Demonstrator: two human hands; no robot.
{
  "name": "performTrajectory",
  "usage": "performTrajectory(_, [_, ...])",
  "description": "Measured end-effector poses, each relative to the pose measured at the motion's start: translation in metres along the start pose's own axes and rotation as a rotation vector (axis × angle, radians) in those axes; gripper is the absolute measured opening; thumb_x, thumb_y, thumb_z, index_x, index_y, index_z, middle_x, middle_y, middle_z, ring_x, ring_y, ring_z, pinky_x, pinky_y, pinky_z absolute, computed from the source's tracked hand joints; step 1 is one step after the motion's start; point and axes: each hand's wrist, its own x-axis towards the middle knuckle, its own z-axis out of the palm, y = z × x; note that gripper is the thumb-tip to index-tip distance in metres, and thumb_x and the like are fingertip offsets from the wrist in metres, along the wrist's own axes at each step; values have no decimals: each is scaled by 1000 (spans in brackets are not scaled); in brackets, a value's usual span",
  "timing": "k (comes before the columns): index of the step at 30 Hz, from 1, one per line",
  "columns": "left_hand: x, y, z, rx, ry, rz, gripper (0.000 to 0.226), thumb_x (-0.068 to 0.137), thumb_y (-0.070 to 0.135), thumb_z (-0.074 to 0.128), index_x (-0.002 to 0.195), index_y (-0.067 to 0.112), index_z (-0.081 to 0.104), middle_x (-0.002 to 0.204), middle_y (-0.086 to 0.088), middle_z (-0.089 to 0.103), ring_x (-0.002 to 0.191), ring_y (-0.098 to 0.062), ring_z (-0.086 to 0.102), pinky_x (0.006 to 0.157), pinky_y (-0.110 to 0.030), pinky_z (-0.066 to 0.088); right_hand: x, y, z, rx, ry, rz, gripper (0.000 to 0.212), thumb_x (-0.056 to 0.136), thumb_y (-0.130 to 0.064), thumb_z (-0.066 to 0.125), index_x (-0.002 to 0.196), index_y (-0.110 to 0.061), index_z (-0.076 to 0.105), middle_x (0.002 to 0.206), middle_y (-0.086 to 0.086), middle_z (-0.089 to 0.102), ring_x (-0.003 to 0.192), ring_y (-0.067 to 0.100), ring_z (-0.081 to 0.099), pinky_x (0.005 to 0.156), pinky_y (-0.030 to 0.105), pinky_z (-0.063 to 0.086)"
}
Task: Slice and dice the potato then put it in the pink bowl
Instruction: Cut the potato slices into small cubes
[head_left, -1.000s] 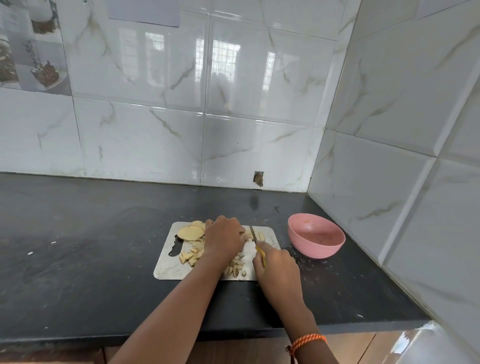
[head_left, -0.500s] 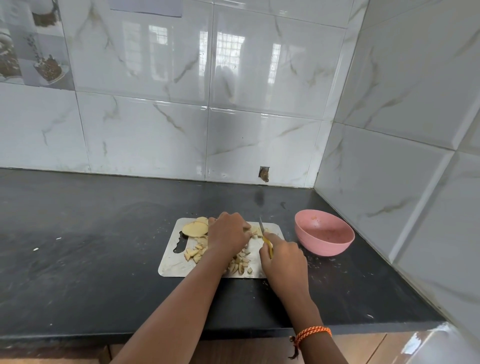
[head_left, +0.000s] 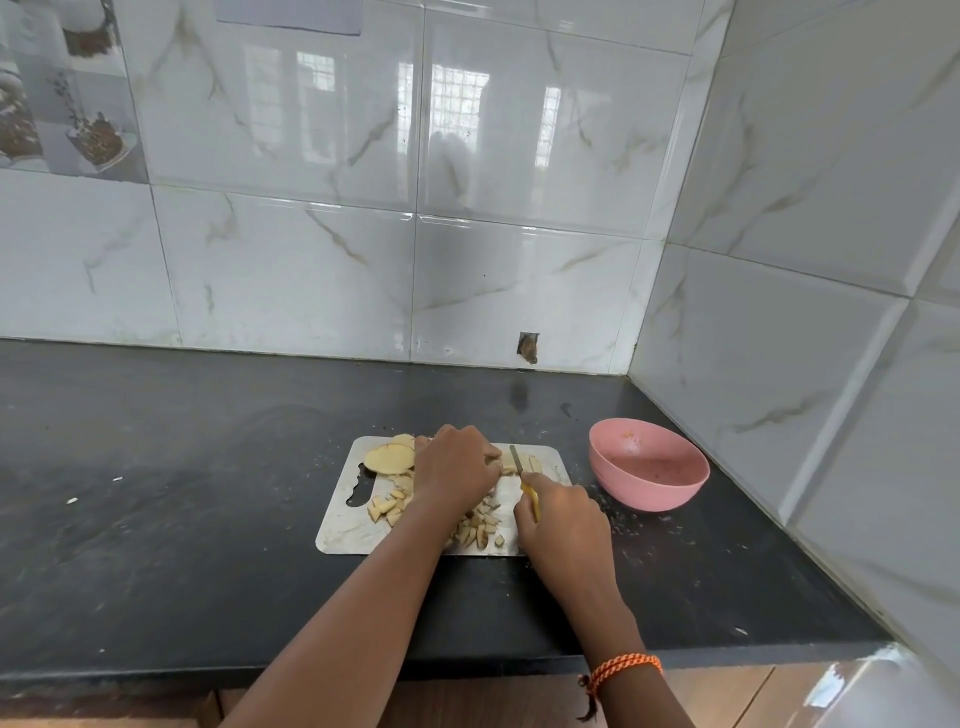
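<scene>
Potato slices (head_left: 389, 457) lie at the far left corner of my cutting board (head_left: 337, 530), and a scatter of diced potato pieces (head_left: 480, 525) covers the board's middle and near edge, partly hidden under my left forearm. My left hand (head_left: 457, 465) sits knuckles-up over the middle of the board, fingers curled down and pressing on a potato piece (head_left: 511, 461) that peeks out just to the right of them; most of that piece is hidden, so I cannot tell its shape. My right hand (head_left: 563, 525) grips the yellow handle of the knife (head_left: 522, 478), fingers wrapped round it, with the blade pointing away from me and set against the potato piece right beside my left fingertips. An orange braided band (head_left: 626, 667) circles my right wrist. The pink bowl (head_left: 649, 470) stands on the dark countertop (head_left: 182, 493) just to the right of the board, near the tiled corner, apart from both hands; I see no potato pieces in it, only faint smears on its inner wall. White marbled wall tiles (head_left: 311, 208) rise behind the counter and to the right.
</scene>
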Motion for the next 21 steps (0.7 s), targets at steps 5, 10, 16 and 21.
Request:
performTrajectory(5, [1,0,1,2,9,1,20,96,38,64,99,35,84,103,11,79,111,-16,62,97,-43,38,1,-1,-1,9,44,-2,31,101,-31,44,126,-28,62,88,8,69,81,30,63,63,39,38])
performTrajectory(10, [1,0,0,17,6,18,22,95,38,63,95,31,83,102,10,78,107,-15,62,96,-41,39,5,-2,-1,34,-7,-17,32,103,-31,45,129,-30,63,92,3,70,76,21,55,64,35,38])
performTrajectory(16, [1,-1,0,0,33,-25,28,89,34,60,63,25,67,75,7,72,83,-15,61,89,-39,46,5,-3,-1,9,-35,-27,33,105,-33,43,133,-29,61,96,3,71,83,21,64,66,34,45])
performTrajectory(21, [2,-2,4,8,14,-10,26,87,35,61,69,26,75,81,10,72,88,-16,58,82,-38,39,7,-5,-1,-41,-111,-58,33,105,-29,40,131,-26,61,107,7,70,94,27,66,73,38,47])
